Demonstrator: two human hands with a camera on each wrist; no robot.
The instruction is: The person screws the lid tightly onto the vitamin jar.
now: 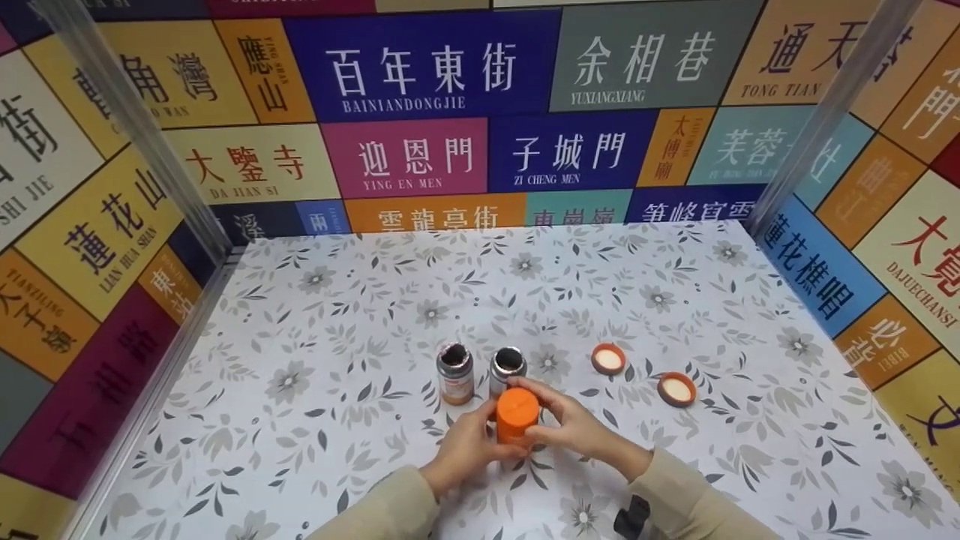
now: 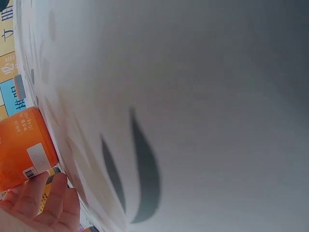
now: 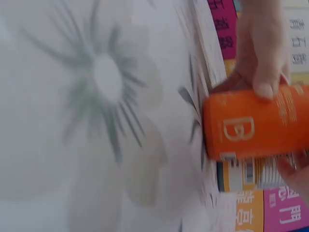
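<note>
orange bottle point(image 1: 517, 420) in fingers point(image 1: 546, 395) partly hides open bottle point(image 1: 510, 370); caps point(image 1: 608, 361) nearby

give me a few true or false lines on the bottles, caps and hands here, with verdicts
1. The left hand and right hand both hold the orange bottle. True.
2. Both silvery-necked bottles have caps on. False: their mouths are open.
3. Two caps lie on the table with pale undersides up. True.
4. The orange bottle lies on its side. False: it is held roughly upright, top facing up.
5. A white label shows on the orange bottle. True.
</note>
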